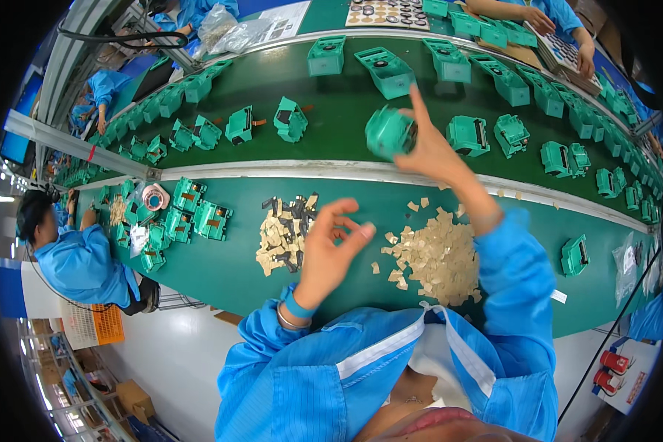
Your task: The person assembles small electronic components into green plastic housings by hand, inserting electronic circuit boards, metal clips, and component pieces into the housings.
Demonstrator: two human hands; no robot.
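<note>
Reaching out over the belt, right hand (429, 151) grasping a green plastic housing (388, 132), thumb and lower fingers around its near side, index finger pointing straight up and free. Housing held just above the green conveyor belt (331, 121), between other green housings (468, 135) lying just beyond the knuckles and more to the far side. Left hand (330, 247) raised nearer the body, half curled, thumb and forefinger close together with nothing clearly visible between them; cannot tell whether a small piece is pinched there. Just under and beside that hand, on the tabletop (228, 272), a heap of tan pads mixed with dark pieces (286, 234); just under the right forearm, a wider heap of tan pads (432, 258). Off past the left wrist, a cluster of finished green parts (191, 217).

Judging from the pose, step in hand likely bringing the housing back from the belt toward the pad heaps. Doing it well: keeping a firm wrap on the housing's solid sides, not on any open slot; lifting clear of neighbouring housings before drawing back; keeping the sleeve (519, 265) above the loose pads to avoid scattering them; turning the working face toward the left hand on the way.
</note>
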